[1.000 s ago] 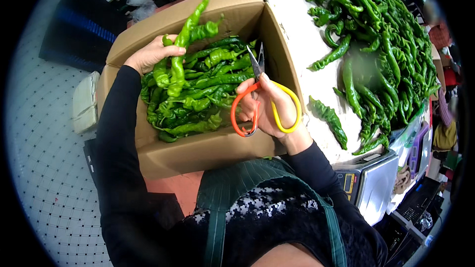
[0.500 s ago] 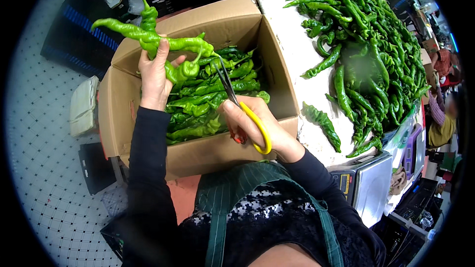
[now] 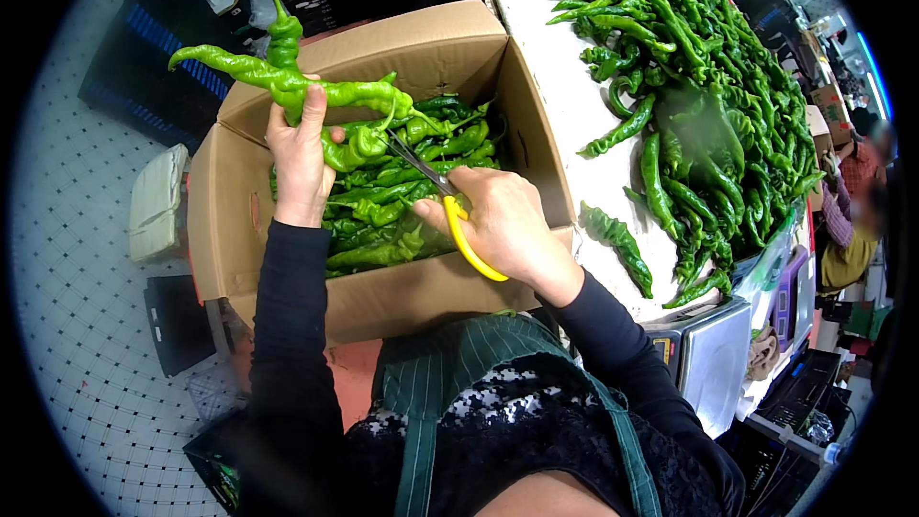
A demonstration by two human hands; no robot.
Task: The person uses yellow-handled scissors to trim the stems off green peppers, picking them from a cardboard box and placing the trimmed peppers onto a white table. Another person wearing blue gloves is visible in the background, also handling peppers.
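My left hand is closed around several long green peppers, held above the far left part of an open cardboard box. Their stems point to the right, and one pepper curls down beside my fingers. In my right hand is a pair of scissors with yellow handles, its dark blades reaching a stem of the lower curled pepper. Whether the blades touch that stem I cannot tell. More green peppers lie inside the box below both hands.
A big heap of green peppers covers the white table on the right, with a loose pepper at its near edge. A weighing scale stands close to my right arm. Dark crates stand on the tiled floor at left.
My right hand has turned the scissors, so the blades moved left and down, from the upper pepper's stem to the lower curled one. My left hand keeps its peppers nearly in place.
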